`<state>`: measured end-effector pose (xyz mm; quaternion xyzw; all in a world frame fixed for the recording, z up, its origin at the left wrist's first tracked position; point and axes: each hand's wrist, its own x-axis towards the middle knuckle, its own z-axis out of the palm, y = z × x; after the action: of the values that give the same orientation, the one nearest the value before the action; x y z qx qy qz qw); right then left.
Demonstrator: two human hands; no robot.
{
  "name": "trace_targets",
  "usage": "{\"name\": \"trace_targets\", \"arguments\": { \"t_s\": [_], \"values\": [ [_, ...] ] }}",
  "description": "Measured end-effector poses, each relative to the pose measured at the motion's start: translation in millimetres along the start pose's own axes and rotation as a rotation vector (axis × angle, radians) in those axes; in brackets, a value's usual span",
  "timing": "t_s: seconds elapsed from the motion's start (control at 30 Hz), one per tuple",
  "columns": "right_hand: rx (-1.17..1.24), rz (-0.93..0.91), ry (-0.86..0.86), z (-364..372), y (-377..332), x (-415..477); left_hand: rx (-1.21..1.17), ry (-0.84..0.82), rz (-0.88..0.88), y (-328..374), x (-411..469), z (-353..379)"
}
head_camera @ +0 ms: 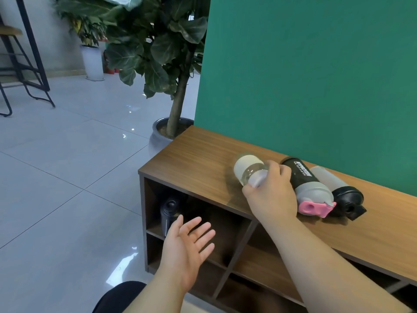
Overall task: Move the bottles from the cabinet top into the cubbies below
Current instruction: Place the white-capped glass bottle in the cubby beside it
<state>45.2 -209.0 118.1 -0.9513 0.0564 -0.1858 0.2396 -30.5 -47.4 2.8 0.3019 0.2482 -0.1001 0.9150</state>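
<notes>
My right hand point(272, 190) grips a clear bottle with a pale grey sleeve point(247, 170), lying on the wooden cabinet top point(198, 159). Just right of it lie a black bottle with a grey and pink lid point(306, 184) and a frosted bottle with a black lid point(336, 188), both on their sides against the green wall. My left hand point(187, 247) is open, palm up, in front of the upper left cubby point(203, 222). A dark bottle point(168, 213) stands inside that cubby at its left.
A green wall point(316, 75) backs the cabinet. A potted tree in a grey pot point(158, 134) stands off the cabinet's far left end. Grey tiled floor point(67, 166) spreads to the left, with stools and a white planter far back.
</notes>
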Motion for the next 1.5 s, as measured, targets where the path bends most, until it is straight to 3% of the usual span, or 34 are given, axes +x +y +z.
{"name": "trace_targets", "arguments": {
  "t_s": [0.1,0.23,0.4,0.5,0.63,0.73,1.03,1.5],
  "values": [
    [0.18,-0.127,0.018,-23,-12,-34,0.013,0.03,-0.001,-1,2,0],
    [0.326,-0.215,-0.094,-43,-17,-75,-0.047,0.065,0.019,-7,1,4],
    [0.215,-0.272,-0.318,-33,-14,-96,-0.041,0.08,0.016,-18,-7,8],
    [0.229,-0.174,-0.333,0,-3,-107,-0.05,0.148,-0.098,-33,2,4],
    [0.431,0.075,-0.35,50,11,-117,-0.023,0.309,-0.195,-48,23,-5],
    [0.37,0.184,-0.312,84,22,-115,-0.036,0.386,-0.232,-51,41,-11],
    [0.173,0.156,-0.316,147,39,-83,-0.134,0.26,-0.358,-58,92,-22],
    [0.136,0.22,-0.352,191,40,-59,-0.09,0.367,-0.253,-65,138,-39]
  ]
}}
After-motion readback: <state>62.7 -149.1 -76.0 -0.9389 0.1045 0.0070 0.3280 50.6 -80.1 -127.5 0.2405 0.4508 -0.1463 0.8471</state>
